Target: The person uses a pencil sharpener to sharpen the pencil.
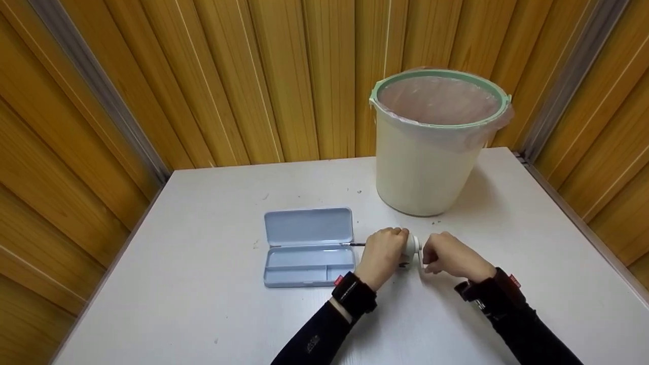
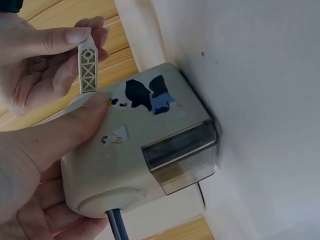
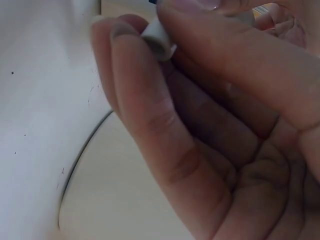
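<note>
My left hand (image 1: 381,259) grips a white crank pencil sharpener (image 2: 132,172) decorated with panda pictures. A clear shavings drawer (image 2: 187,167) shows on its body. A dark pencil (image 2: 117,225) sticks out of the sharpener, and in the head view it points left toward the open case. On the opposite side, my right hand (image 1: 454,256) pinches the end of the crank handle (image 2: 88,70) between thumb and fingers. The handle's small round knob (image 3: 158,40) shows between the fingertips in the right wrist view. The left palm hides part of the sharpener in the head view.
A light blue pencil case (image 1: 308,228) lies open left of my hands, its tray divided into compartments. Behind stands a tall cream bin (image 1: 423,167) with a green rim and pink liner. Wood-patterned walls (image 1: 304,76) border the white table (image 1: 203,228); small dark specks dot its surface.
</note>
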Motion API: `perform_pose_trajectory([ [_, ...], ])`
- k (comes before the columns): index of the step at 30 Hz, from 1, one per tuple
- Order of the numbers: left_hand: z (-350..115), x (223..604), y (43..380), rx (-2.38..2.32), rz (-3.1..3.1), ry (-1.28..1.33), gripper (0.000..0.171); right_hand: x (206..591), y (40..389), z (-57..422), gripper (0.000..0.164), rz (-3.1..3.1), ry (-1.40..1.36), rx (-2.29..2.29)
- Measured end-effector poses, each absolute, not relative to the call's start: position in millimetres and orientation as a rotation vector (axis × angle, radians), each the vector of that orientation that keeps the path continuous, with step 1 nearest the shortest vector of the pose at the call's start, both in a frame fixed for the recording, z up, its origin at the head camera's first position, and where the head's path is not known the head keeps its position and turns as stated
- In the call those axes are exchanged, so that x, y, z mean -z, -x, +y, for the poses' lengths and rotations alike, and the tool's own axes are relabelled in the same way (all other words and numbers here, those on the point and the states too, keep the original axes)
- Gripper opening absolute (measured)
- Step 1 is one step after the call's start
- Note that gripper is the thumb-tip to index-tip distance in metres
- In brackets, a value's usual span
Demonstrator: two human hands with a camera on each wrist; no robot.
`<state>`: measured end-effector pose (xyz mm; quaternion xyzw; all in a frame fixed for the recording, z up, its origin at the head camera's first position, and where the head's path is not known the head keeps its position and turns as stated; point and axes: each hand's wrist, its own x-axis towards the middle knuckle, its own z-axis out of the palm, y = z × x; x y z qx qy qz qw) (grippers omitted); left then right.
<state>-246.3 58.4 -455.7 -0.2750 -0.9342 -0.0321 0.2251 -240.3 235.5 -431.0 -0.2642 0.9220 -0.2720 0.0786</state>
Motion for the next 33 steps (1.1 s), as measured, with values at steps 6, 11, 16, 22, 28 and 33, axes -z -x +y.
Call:
perform_pose_trajectory([
  [6, 59.3, 455.9, 245.0, 0.071, -2.570, 0.762, 0.023, 424.6, 238.3, 238.8, 0.013, 2.748, 0.801, 0.831],
  [11, 59.5, 456.1, 244.9, 0.063, -2.559, 0.760, 0.024, 416.1, 235.8, 240.9, 0.011, 2.784, 0.846, 0.836],
  [16, 59.5, 455.7, 245.1, 0.070, -2.564, 0.779, 0.025, 405.2, 233.9, 242.1, 0.012, 2.858, 0.834, 0.855],
  [22, 58.3, 458.0, 246.9, 0.096, -2.533, 0.800, 0.023, 400.3, 242.8, 238.3, 0.006, 3.036, 0.751, 0.931],
  [28, 57.2, 458.3, 246.4, 0.109, -2.515, 0.811, 0.022, 403.3, 252.6, 230.8, 0.005, 3.137, 0.663, 0.964],
  [33, 57.3, 457.2, 246.1, 0.084, -2.526, 0.809, 0.026, 411.5, 263.3, 228.2, 0.006, 3.197, 0.620, 0.933],
])
